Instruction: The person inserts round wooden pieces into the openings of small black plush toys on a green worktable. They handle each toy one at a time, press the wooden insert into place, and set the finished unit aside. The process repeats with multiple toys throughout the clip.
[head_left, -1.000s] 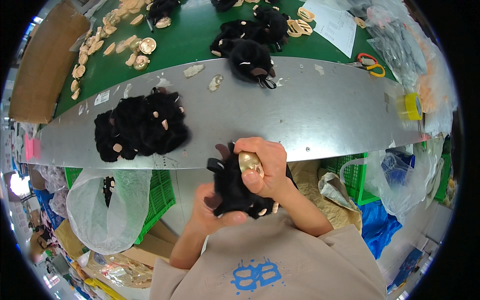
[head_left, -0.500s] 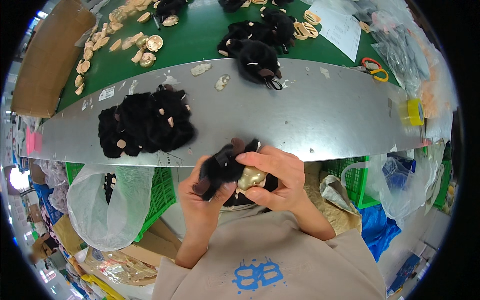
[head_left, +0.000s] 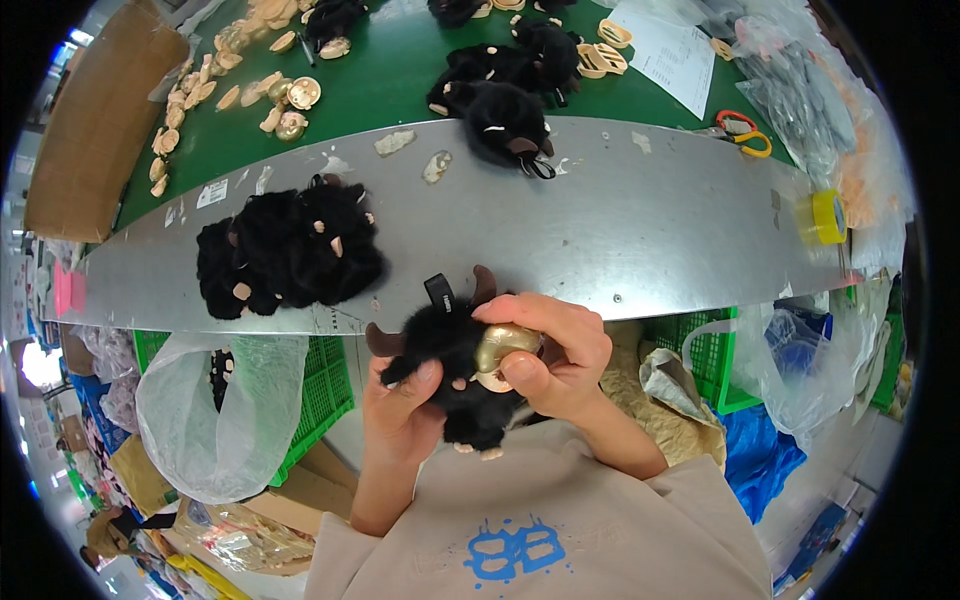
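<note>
Between my hands is a small black plush toy [head_left: 443, 335] with brown horns and a black fabric tag. It is over the near edge of the metal worktop [head_left: 560, 240]. My left hand [head_left: 397, 415] is closed around its left side, thumb pressed on the fur. With thumb and fingers my right hand [head_left: 570, 360] pinches a shiny gold plastic face piece [head_left: 505, 347] against the plush. How the piece meets the fur is partly hidden by my fingers. On the worktop to the left lie several black plush toys [head_left: 290, 245]; another black plush toy [head_left: 505, 120] rests farther back.
Cream and gold plastic pieces [head_left: 180, 110] are scattered over the green table [head_left: 390, 70]. Scissors [head_left: 745, 135] and yellow tape [head_left: 828, 217] lie at the right. Below the worktop's edge are a bag-lined green crate [head_left: 325, 395], another green crate [head_left: 735, 385] and a cardboard box [head_left: 90, 130] stands far left.
The plush toy has turned in my hands, so both horns, its tag and its lower body with pale feet now show. The gold piece has shifted slightly up, still in my right hand.
</note>
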